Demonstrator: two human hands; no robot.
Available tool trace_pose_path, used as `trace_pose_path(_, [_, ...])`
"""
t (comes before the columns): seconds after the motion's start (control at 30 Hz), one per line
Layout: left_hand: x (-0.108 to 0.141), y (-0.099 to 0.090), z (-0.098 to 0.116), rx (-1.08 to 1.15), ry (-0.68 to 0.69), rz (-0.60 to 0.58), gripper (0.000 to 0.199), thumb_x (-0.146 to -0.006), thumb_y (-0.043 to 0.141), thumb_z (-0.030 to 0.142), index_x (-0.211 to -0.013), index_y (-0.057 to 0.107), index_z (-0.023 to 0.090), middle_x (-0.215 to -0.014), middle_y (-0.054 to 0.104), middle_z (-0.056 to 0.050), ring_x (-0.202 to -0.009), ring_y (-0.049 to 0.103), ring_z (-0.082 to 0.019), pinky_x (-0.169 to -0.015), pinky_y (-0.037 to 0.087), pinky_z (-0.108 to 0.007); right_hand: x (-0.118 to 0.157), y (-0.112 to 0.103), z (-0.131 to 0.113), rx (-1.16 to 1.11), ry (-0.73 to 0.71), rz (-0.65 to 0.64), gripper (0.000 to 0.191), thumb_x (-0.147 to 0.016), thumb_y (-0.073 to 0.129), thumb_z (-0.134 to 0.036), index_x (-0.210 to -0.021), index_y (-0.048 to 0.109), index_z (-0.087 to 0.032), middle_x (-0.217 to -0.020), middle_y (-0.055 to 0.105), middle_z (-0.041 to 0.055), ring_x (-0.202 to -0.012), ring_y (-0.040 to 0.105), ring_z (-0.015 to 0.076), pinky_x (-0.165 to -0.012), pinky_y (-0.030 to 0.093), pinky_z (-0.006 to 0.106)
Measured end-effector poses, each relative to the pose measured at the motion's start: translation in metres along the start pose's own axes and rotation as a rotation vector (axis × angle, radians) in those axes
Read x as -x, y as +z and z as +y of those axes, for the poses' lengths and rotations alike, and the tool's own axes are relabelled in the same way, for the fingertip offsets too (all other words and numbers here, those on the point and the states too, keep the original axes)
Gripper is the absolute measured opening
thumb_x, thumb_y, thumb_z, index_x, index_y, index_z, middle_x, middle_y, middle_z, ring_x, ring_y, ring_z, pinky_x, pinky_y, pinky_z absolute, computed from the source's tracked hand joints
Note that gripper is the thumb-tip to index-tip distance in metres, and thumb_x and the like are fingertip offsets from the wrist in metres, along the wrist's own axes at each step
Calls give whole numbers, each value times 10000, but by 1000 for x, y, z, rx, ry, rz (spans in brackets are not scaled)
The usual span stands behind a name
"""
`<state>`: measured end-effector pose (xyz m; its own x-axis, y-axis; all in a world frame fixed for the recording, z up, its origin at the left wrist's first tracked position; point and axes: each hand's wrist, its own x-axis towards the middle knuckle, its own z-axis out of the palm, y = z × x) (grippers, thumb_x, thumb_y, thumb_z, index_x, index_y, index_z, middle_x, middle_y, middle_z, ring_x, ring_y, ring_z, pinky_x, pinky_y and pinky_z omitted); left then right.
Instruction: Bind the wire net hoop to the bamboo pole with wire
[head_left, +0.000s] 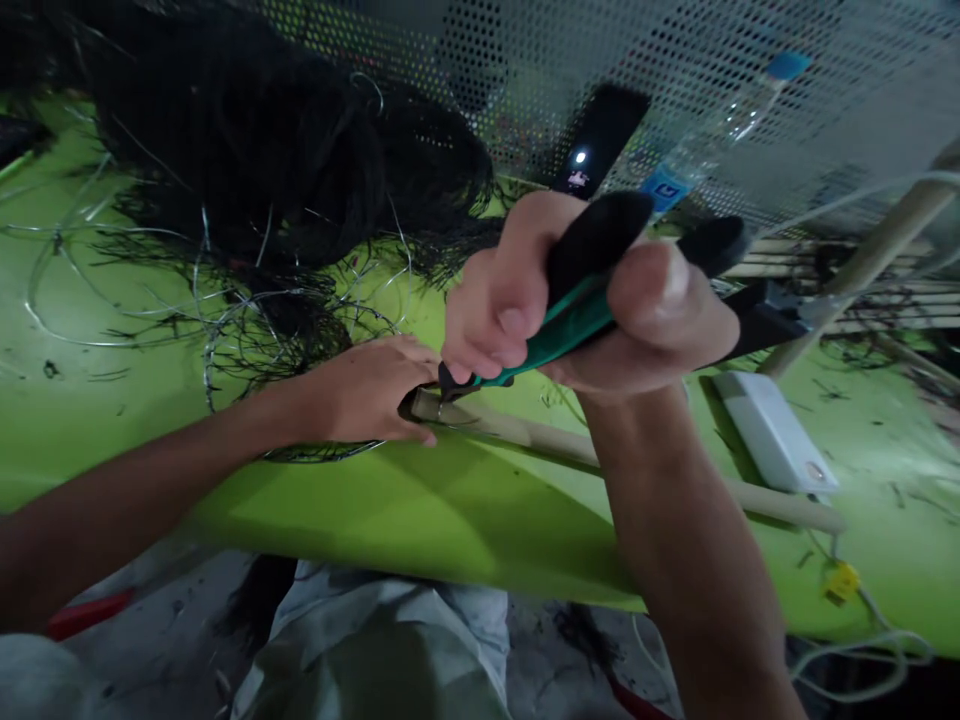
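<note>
Green-and-black pliers [574,325] are gripped in my right hand [585,300], its fingers and thumb wrapped round the handles. Their tip points down and left at the near end of a wooden stick [525,432], where a thin wire shows. My left hand [375,390] is closed around that end of the stick and some dark material beside it; its fingertips are partly hidden. Black fibre bundles [255,150] and loose wire loops [206,300] lie just behind and left of my left hand.
A green table [420,510] spans the view. At the back are a phone [604,135], a plastic bottle [712,140] and a perforated metal panel [862,90]. To the right lie a white power bank [776,430], a cable with a yellow tag [841,582] and more sticks [885,240].
</note>
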<state>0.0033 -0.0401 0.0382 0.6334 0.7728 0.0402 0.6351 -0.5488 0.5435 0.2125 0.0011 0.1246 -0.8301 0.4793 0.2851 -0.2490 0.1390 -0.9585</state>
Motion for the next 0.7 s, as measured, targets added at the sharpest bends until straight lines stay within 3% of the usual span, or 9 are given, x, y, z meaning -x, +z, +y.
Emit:
trace_pose_path(0.1, [-1, 10, 2, 5, -50, -47, 337, -881, 714, 544, -984, 728, 223, -1101, 747, -67, -1144, 665, -334, -1055, 486, -471, -4, 4, -3, 43, 28, -9, 436, -909, 631, -635, -783, 599, -219, -715, 602, 9, -671, 601, 153, -665, 553, 349])
trace_pose_path(0.23, [-1, 12, 9, 67, -72, 14, 279, -885, 710, 489, -975, 761, 229, -1048, 769, -43, -1083, 684, -305, -1148, 422, -492, -7, 11, -2, 32, 11, 71, 479, -898, 630, -676, -760, 561, -223, -686, 528, 6, -632, 549, 149, -622, 523, 345])
trace_pose_path(0.33, [1, 14, 9, 98, -70, 49, 232, -868, 734, 446, -916, 768, 222, -953, 778, -26, -959, 704, -266, -1117, 446, -460, -9, 25, 3, 61, 40, 287, 497, -871, 636, -701, -759, 515, -232, -706, 471, 13, -638, 505, 154, -631, 492, 348])
trace_pose_path(0.47, [2, 21, 6, 162, -67, 86, 228, -865, 734, 421, -936, 745, 205, -1012, 779, -46, -1036, 684, -283, -1006, 492, -429, -19, 61, 11, 249, -4, 758, 389, -938, 570, -547, -761, 424, -234, -741, 451, 38, -690, 462, 179, -638, 424, 335])
trace_pose_path(0.57, [2, 24, 4, 195, -70, 105, 207, -857, 723, 389, -941, 730, 199, -969, 757, -57, -980, 679, -274, -961, 499, -431, -25, 81, 16, 344, -44, 1066, 334, -966, 516, -477, -788, 365, -238, -762, 466, 44, -718, 463, 197, -663, 439, 338])
trace_pose_path(0.63, [3, 26, 3, 195, -44, 105, 200, -858, 725, 387, -940, 728, 205, -971, 749, -58, -978, 675, -270, -960, 495, -429, -24, 82, 19, 352, -54, 1125, 337, -960, 512, -521, -825, 360, -253, -781, 487, 40, -734, 477, 205, -693, 454, 345])
trace_pose_path(0.7, [3, 26, 0, 191, -15, 103, 206, -875, 721, 405, -943, 728, 212, -970, 744, -54, -975, 674, -263, -954, 488, -423, -17, 71, 22, 347, -36, 1019, 297, -932, 524, -559, -911, 405, -287, -836, 522, 31, -768, 502, 205, -733, 473, 353])
